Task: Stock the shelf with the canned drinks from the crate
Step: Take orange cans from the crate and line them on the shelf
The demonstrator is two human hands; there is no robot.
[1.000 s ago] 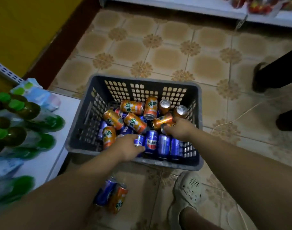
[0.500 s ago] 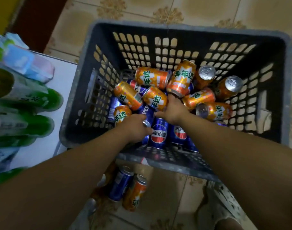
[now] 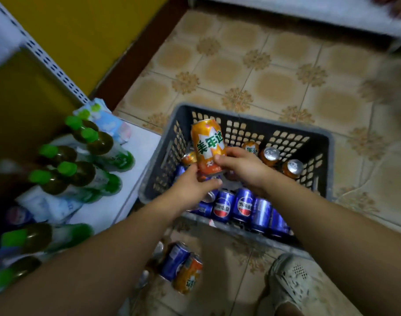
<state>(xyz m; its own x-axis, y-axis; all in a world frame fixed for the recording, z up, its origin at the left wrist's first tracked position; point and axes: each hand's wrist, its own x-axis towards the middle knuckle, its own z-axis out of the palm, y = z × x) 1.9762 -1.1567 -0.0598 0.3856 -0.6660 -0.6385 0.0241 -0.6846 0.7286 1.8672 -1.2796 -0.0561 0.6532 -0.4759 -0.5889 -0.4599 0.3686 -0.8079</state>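
Right hand (image 3: 245, 165): wrapped round the lower half of an orange aluminium soda can with green lettering (image 3: 207, 142). The held can is tilted slightly, lifted above the load, over the 9 o'clock half of the grey perforated plastic crate (image 3: 329, 156).

Left hand (image 3: 190, 188): fingers curled, touching the base of the held can from its 7 o'clock side. Something is under the palm, but I cannot tell whether it grips anything.

Crate sits on the beige patterned tile floor (image 3: 274, 83). Inside:
- row of blue cola cans (image 3: 243, 205) along the 6 o'clock wall
- two upright orange cans with silver tops (image 3: 271, 156) near the 3 o'clock wall
- more orange cans partly hidden behind the hands

White shelf board (image 3: 138, 156) at 9 o'clock of the crate, just beside it. It carries green-capped tea bottles (image 3: 97, 142) lying on their sides.

Floor at 6 o'clock of the crate: one blue can (image 3: 174, 261) and one orange can (image 3: 188, 273), lying touching. Pale perforated clog (image 3: 293, 281) at 5 o'clock.
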